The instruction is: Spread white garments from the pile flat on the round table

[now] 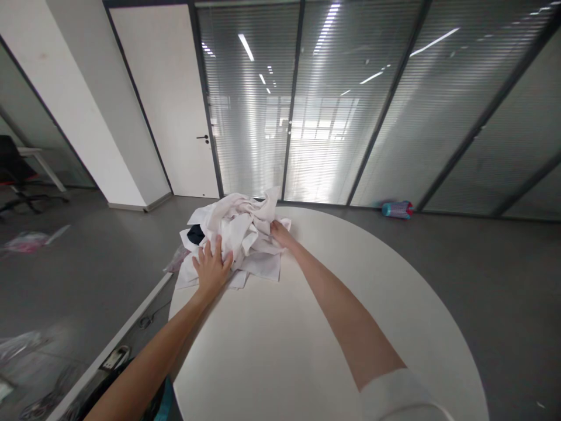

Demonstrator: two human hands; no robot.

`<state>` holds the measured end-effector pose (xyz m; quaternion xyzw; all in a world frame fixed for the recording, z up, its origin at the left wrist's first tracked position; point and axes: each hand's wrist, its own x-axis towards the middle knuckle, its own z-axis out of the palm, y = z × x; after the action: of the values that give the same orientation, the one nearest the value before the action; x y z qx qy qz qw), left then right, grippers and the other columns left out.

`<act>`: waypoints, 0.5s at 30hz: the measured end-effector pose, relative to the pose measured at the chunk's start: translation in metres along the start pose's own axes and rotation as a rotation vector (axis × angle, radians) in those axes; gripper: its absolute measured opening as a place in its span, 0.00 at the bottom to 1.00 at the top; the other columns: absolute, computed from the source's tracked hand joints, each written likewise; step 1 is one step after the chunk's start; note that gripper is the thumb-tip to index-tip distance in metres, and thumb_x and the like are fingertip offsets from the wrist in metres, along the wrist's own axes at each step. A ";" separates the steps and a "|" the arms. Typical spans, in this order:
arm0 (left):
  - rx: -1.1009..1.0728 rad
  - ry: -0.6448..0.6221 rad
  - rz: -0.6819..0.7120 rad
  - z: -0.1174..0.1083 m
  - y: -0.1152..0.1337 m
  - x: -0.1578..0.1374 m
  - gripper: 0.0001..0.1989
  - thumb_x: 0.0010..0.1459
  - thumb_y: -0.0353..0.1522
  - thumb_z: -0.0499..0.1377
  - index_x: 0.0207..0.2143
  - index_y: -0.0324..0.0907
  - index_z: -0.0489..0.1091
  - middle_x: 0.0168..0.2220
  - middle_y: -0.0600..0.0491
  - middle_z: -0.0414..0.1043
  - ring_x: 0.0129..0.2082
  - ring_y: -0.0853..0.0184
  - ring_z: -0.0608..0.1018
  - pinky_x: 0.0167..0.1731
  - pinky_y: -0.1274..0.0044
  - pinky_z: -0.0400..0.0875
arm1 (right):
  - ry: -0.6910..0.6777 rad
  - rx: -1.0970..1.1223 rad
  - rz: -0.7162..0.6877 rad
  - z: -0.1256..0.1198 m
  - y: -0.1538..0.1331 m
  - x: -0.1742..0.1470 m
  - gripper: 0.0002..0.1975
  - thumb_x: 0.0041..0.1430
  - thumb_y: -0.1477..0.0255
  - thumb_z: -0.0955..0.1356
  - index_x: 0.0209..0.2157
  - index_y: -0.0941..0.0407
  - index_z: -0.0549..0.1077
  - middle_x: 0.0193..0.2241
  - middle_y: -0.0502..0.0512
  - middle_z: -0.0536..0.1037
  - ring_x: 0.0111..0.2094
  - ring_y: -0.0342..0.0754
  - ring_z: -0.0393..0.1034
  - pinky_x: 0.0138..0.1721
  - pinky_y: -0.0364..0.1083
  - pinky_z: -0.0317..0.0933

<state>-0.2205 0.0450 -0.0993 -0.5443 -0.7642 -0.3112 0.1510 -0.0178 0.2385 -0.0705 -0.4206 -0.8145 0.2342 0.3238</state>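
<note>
- While resting splayed left hand (213, 270), gripping nothing, on white cloths (239, 225), probably steadies them.
- Pinches them with nearly closed right hand (281, 234), likely for control.

Honestly can't read any text, brands, numbers or signs here. The blue-and-red patterned thing (397, 210) on the floor by the glass is too small and blurry to make out lettering, same with the plastic packet (27, 241) at far left.
</note>
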 end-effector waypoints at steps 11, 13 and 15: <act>-0.449 0.162 0.571 -0.029 0.010 0.004 0.11 0.61 0.28 0.52 0.24 0.43 0.64 0.20 0.55 0.62 0.22 0.68 0.67 0.28 0.75 0.62 | 0.225 -0.215 0.290 -0.114 0.070 -0.203 0.18 0.58 0.61 0.61 0.17 0.53 0.60 0.16 0.50 0.65 0.21 0.45 0.59 0.26 0.44 0.51; -0.484 -0.001 0.842 -0.026 0.035 -0.006 0.11 0.59 0.27 0.52 0.23 0.43 0.64 0.17 0.58 0.60 0.19 0.70 0.65 0.25 0.77 0.58 | 0.228 -0.245 0.292 -0.115 0.073 -0.222 0.18 0.58 0.61 0.60 0.18 0.53 0.59 0.16 0.49 0.63 0.21 0.44 0.58 0.26 0.44 0.50; -0.514 -0.090 1.013 -0.022 0.057 -0.017 0.10 0.58 0.27 0.53 0.23 0.42 0.65 0.15 0.58 0.61 0.17 0.71 0.64 0.24 0.77 0.56 | 0.219 -0.293 0.280 -0.113 0.072 -0.228 0.18 0.59 0.61 0.59 0.19 0.53 0.58 0.17 0.48 0.63 0.21 0.44 0.57 0.27 0.44 0.49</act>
<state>-0.1637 0.0306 -0.0747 -0.8748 -0.3133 -0.3523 0.1113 0.2022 0.0991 -0.1155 -0.5951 -0.7333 0.1090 0.3101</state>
